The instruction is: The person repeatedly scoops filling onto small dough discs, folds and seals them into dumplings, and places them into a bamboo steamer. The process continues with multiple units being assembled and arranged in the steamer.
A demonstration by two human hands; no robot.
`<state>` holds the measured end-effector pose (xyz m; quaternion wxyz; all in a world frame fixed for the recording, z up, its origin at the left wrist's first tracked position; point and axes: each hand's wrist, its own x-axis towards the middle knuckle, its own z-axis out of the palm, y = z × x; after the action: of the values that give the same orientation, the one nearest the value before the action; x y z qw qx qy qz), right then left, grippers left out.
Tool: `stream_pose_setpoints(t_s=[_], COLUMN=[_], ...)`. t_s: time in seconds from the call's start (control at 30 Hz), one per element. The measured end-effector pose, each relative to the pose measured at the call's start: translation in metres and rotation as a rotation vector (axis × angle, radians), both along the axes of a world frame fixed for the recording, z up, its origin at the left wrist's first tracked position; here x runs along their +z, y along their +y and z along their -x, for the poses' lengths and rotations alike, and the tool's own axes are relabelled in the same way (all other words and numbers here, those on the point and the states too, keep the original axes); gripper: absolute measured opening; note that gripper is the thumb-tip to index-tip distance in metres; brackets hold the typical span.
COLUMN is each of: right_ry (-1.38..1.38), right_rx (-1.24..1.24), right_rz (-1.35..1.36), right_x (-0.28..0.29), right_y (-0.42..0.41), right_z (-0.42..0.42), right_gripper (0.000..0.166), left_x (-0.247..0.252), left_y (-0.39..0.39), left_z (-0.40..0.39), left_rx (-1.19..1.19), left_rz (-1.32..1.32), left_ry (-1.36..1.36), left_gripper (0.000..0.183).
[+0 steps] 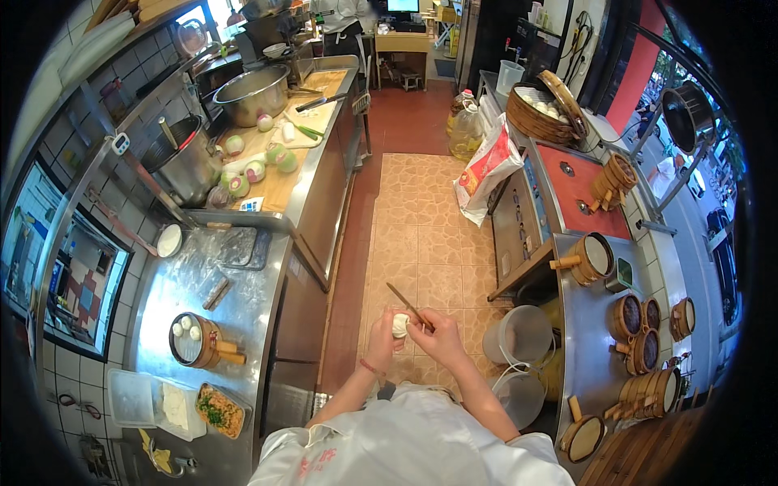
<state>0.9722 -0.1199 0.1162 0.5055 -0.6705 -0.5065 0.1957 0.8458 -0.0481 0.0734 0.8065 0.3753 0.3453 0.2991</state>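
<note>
In front of my body, my left hand [382, 335] cups a small white dough bun [400, 325] with gathered folds on top. My right hand [442, 341] keeps a thin, flat wooden stick [402, 296] in its grip, and its fingertips pinch the bun's edge. The stick's free end points up and left over the floor. To the left, a small bamboo steamer [214, 346] with a handle contains several white buns [194, 333]. Nearer me are a clear plastic box [135, 398] with white dough [175, 408] and a tray of orange-brown filling with chopped greens [222, 410].
A steel worktop [243, 310] runs along my left. On the right counter [574, 340] stand several bamboo steamers [644, 351]. Clear buckets [519, 337] and a red-white sack [489, 173] stand on the floor beside that counter. A person [343, 24] stands at the back.
</note>
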Motion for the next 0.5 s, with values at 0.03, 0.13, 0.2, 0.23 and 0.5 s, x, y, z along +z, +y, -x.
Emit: stream_pose_setpoints(t_s=[0.03,0.13,0.2,0.23,0.5], right_ry=[0.023,-0.015,-0.074,-0.104,-0.160], right_rx=[-0.012,0.013,0.061,0.090,0.056], right_rz=[0.009,0.014,-0.020,-0.052,-0.026], right_x=[-0.001,-0.003,-0.004,-0.005,-0.009], right_y=[0.001,0.003,0.003,0.003,0.001], right_z=[0.003,0.003,0.003,0.003,-0.002], right_gripper=[0.011,0.012,0.013,0.013,0.012], left_x=[-0.008,-0.022,-0.027,-0.028,-0.046], left_y=[-0.001,0.000,0.001,0.002,0.017], left_z=[0.000,0.000,0.001,0.001,0.004], left_rx=[0.011,0.096,0.126,0.140,-0.054], left_rz=[-0.091,-0.246,-0.387,-0.459,-0.374], left_ry=[0.036,0.119,0.171,0.197,0.522], left_gripper=[0.053,0.052,0.052,0.053,0.047])
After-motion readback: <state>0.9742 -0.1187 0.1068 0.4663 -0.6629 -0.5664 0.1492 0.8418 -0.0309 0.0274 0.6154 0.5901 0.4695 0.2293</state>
